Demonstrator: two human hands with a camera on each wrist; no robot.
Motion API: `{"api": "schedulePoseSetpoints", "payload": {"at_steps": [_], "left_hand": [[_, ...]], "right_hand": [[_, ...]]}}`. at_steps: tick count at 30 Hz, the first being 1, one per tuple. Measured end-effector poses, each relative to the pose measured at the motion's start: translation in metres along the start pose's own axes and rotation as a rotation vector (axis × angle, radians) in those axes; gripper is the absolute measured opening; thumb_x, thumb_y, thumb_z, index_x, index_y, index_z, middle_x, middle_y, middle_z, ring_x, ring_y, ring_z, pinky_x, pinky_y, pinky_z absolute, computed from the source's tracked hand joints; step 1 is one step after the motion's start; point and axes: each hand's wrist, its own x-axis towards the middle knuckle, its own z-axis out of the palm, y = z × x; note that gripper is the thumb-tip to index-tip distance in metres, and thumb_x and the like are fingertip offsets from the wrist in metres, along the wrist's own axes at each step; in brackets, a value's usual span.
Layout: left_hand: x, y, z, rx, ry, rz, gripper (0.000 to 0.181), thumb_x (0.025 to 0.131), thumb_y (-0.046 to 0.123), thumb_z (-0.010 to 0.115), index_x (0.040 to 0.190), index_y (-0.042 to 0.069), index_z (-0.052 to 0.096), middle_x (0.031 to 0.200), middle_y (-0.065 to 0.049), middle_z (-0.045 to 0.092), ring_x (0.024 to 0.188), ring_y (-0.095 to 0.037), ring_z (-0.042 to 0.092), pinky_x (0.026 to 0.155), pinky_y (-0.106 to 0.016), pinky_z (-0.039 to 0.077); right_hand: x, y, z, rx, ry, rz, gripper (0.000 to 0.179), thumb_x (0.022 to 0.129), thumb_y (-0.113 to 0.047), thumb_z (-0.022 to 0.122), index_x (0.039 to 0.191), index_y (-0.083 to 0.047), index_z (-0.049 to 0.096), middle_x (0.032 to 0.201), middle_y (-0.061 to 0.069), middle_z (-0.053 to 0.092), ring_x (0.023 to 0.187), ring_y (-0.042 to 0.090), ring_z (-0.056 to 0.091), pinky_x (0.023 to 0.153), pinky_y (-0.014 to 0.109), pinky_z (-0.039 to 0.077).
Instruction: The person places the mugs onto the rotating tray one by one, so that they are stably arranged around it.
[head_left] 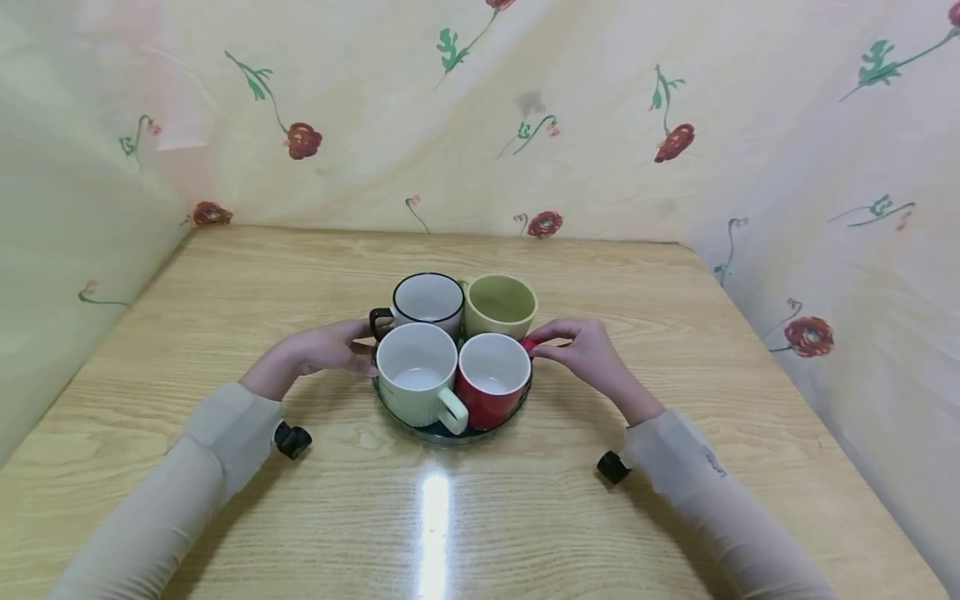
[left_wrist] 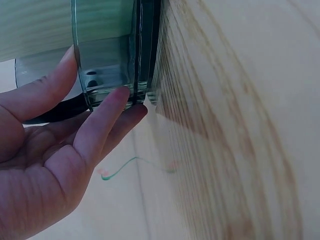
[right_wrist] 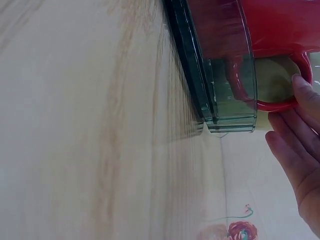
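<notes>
A round clear glass dish (head_left: pixel 438 436) on the table holds several mugs standing close together. A pale green mug (head_left: pixel 408 402) is front left and a red mug (head_left: pixel 487 406) front right. Behind them are a white mug with a black rim (head_left: pixel 429 293) and a yellow-green mug (head_left: pixel 500 302). My left hand (head_left: pixel 326 346) touches the dish's left side, thumb at the rim and fairly straight fingers along the outer glass wall (left_wrist: pixel 107 65). With thumb and fingers my right hand (head_left: pixel 588 354) pinches the red mug's handle (right_wrist: pixel 279 106), which juts over the dish's rim.
The wooden table (head_left: pixel 337 517) carries the dish near its middle. Flower-printed cloth (head_left: pixel 375 125) hangs behind the table and along both sides. Small black pieces (head_left: pixel 292 440) sit at both sleeve cuffs, near the tabletop.
</notes>
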Motion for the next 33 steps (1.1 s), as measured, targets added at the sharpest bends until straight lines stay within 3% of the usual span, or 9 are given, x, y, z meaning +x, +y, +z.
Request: {"api": "schedulePoseSetpoints", "payload": {"at_steps": [3, 6, 10, 14, 17, 19, 21, 26, 33], "left_hand": [[0.005, -0.001, -0.001, 0.013, -0.030, 0.020, 0.080, 0.083, -0.006, 0.061, 0.145, -0.005, 0.011, 0.150, -0.028, 0.008, 0.132, -0.046, 0.024, 0.094, -0.036, 0.046], [-0.007, -0.008, -0.006, 0.032, -0.025, 0.058, 0.079, 0.083, -0.001, 0.064, 0.144, -0.007, 0.014, 0.148, -0.030, 0.013, 0.131, -0.047, 0.026, 0.093, -0.032, 0.046], [-0.043, -0.025, -0.021, 0.061, 0.023, 0.088, 0.079, 0.082, 0.007, 0.067, 0.142, -0.008, 0.018, 0.144, -0.033, 0.021, 0.128, -0.051, 0.027, 0.088, -0.023, 0.046], [-0.095, -0.045, -0.031, 0.070, 0.127, 0.063, 0.079, 0.083, 0.012, 0.066, 0.143, -0.005, 0.019, 0.142, -0.033, 0.023, 0.125, -0.052, 0.028, 0.084, -0.019, 0.047], [-0.110, -0.054, -0.030, 0.063, 0.160, 0.068, 0.076, 0.084, 0.014, 0.065, 0.143, -0.002, 0.020, 0.142, -0.031, 0.024, 0.125, -0.037, 0.038, 0.084, -0.020, 0.047], [-0.112, -0.055, -0.028, 0.045, 0.181, 0.063, 0.075, 0.084, 0.013, 0.066, 0.143, -0.002, 0.022, 0.142, -0.030, 0.025, 0.122, -0.021, 0.044, 0.085, -0.021, 0.048], [-0.111, -0.053, -0.027, 0.034, 0.194, 0.062, 0.076, 0.083, 0.012, 0.066, 0.142, -0.005, 0.021, 0.141, -0.032, 0.026, 0.121, -0.019, 0.044, 0.084, -0.022, 0.048], [-0.098, -0.040, -0.024, 0.022, 0.198, 0.043, 0.080, 0.082, 0.010, 0.067, 0.142, -0.008, 0.018, 0.140, -0.035, 0.025, 0.125, -0.048, 0.034, 0.086, -0.025, 0.048], [-0.081, -0.032, -0.014, 0.001, 0.228, 0.019, 0.080, 0.082, 0.006, 0.067, 0.142, -0.010, 0.018, 0.144, -0.033, 0.021, 0.125, -0.048, 0.036, 0.089, -0.029, 0.048]], "right_hand": [[-0.008, -0.001, 0.001, -0.030, 0.030, 0.026, 0.018, 0.075, -0.014, 0.076, 0.091, -0.006, 0.073, 0.088, 0.006, 0.071, 0.085, 0.013, 0.066, 0.070, 0.025, 0.056], [-0.007, -0.004, 0.016, -0.052, 0.039, 0.005, 0.017, 0.075, -0.013, 0.076, 0.090, -0.006, 0.073, 0.088, 0.006, 0.071, 0.085, 0.012, 0.066, 0.074, 0.029, 0.055], [0.014, -0.016, 0.047, -0.080, -0.023, -0.069, 0.019, 0.077, -0.017, 0.075, 0.092, -0.008, 0.072, 0.089, 0.003, 0.072, 0.087, 0.010, 0.066, 0.079, 0.033, 0.054], [0.051, -0.032, 0.080, -0.116, -0.146, -0.182, 0.019, 0.077, -0.021, 0.075, 0.092, -0.010, 0.072, 0.088, -0.001, 0.072, 0.087, 0.006, 0.065, 0.080, 0.029, 0.053], [0.063, -0.036, 0.091, -0.112, -0.181, -0.203, 0.017, 0.076, -0.018, 0.075, 0.090, -0.010, 0.073, 0.085, -0.002, 0.072, 0.084, 0.005, 0.065, 0.079, 0.027, 0.053], [0.066, -0.035, 0.093, -0.093, -0.196, -0.201, 0.015, 0.076, -0.016, 0.075, 0.090, -0.010, 0.073, 0.086, -0.002, 0.072, 0.084, 0.005, 0.065, 0.078, 0.026, 0.053], [0.068, -0.034, 0.091, -0.070, -0.208, -0.191, 0.016, 0.078, -0.016, 0.074, 0.092, -0.009, 0.072, 0.088, 0.000, 0.071, 0.085, 0.007, 0.065, 0.078, 0.026, 0.053], [0.066, -0.027, 0.077, -0.030, -0.203, -0.132, 0.017, 0.079, -0.017, 0.073, 0.093, -0.009, 0.072, 0.090, 0.003, 0.071, 0.088, 0.013, 0.066, 0.077, 0.028, 0.054], [0.064, -0.017, 0.061, -0.045, -0.223, -0.102, 0.016, 0.078, -0.016, 0.073, 0.092, -0.008, 0.070, 0.089, 0.005, 0.071, 0.089, 0.016, 0.066, 0.081, 0.037, 0.052]]}}
